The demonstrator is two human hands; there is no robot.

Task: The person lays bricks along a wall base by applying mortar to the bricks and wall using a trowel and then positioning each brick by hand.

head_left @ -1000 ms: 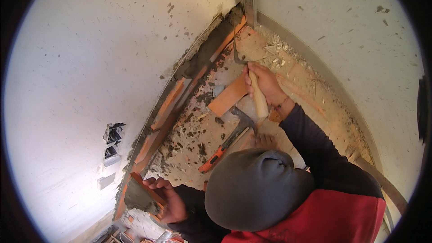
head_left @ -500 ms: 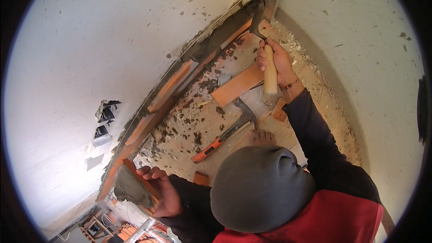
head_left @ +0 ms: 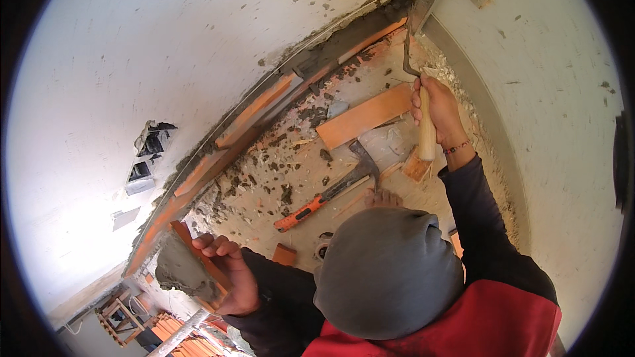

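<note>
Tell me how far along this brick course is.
Done: a row of orange bricks lies along the wall top, with a grey mortar bed spread toward the far corner. In hand: the right hand holds a trowel with its blade at that corner; the left hand holds a brick buttered with mortar. Left: that brick is not yet set.

Right hand (head_left: 438, 114) stretched ahead, left hand (head_left: 228, 277) low, both closed.

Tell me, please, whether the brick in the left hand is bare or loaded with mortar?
Loaded: a grey mound of mortar covers the brick gripped by the left hand.
</note>
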